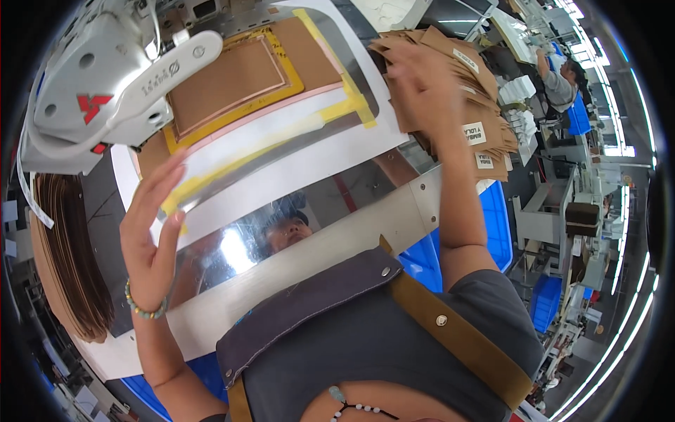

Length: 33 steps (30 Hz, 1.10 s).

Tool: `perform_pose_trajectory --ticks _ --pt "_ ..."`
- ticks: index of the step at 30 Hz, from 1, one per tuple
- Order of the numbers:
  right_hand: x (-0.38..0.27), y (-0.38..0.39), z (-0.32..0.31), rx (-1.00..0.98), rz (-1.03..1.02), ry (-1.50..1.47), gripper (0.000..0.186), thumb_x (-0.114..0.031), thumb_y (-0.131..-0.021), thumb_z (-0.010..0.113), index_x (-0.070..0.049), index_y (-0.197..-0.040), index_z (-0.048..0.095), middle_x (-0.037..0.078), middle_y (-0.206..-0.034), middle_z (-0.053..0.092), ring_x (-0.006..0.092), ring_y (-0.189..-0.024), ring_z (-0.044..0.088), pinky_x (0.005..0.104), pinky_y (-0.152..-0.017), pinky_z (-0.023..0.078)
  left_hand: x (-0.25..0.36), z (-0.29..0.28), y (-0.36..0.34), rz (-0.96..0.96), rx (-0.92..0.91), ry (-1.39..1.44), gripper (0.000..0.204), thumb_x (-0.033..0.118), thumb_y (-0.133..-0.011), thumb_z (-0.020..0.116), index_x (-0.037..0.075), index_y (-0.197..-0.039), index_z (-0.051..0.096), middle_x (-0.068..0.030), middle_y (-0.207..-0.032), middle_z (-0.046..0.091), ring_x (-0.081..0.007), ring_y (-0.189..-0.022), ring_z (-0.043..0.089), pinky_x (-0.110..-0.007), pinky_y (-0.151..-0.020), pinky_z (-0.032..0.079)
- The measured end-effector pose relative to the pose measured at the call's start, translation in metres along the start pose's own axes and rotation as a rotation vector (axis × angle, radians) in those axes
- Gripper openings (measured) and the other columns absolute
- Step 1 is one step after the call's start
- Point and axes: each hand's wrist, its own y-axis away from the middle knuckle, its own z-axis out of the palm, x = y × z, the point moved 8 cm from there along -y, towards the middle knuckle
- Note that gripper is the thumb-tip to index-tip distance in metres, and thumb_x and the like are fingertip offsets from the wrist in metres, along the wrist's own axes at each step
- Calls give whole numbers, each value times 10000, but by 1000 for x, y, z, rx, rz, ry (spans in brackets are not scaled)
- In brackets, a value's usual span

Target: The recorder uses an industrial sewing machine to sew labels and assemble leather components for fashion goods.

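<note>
My left hand [151,225] is open, thumb and fingers apart, beside the near left corner of a white sheet edged with yellow tape [246,158]. Nothing shows in its grasp. On that sheet lies a brown panel [225,84] inside a yellow frame [292,88], partly under the sewing machine head [105,77]. My right hand [425,88] is over a stack of flat brown pieces with white labels [485,105] at the far right. Motion smears its fingers, so whether they grip a piece cannot be told.
Another stack of brown pieces [74,260] stands on edge at the left. A shiny metal plate [309,204] runs along the table's near side. Blue bins [496,221] sit below the table. A person [562,88] works at the far right.
</note>
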Motion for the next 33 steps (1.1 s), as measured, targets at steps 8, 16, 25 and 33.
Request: perform_pose_trajectory --ticks 8,16,25,33 --pt "180 -9 -76 21 314 360 331 -324 -1020 610 -92 -1187 776 186 -1184 740 380 -1117 677 448 -981 524 127 122 -58 124 -503 1100 470 332 -1043 580 16 -1387 632 -245 -1337 673 -403 -1261 622 -493 -1064 494" --pt "214 -4 -39 -47 320 354 231 -255 -1002 662 -32 -1022 718 166 -963 676 357 -922 647 450 -841 499 158 62 -8 194 -653 1301 448 305 -1036 607 -28 -1333 650 -233 -1293 695 -357 -1194 652 -446 -1030 509" --pt "-38 -110 77 -174 -305 -326 199 -212 -895 724 -57 -1016 755 195 -1093 736 332 -1059 685 463 -911 526 71 33 -6 -125 -230 767 431 276 -1028 637 -77 -1273 670 -219 -1243 718 -306 -1118 687 -394 -992 527" --pt "-134 -104 189 -113 -540 -85 180 -89 -896 666 -147 -985 811 5 -966 684 208 -1051 636 376 -928 495 -75 -16 -1 -105 198 -439 275 113 -1046 576 -4 -1264 696 -171 -1246 719 -323 -1177 666 -413 -1049 501"
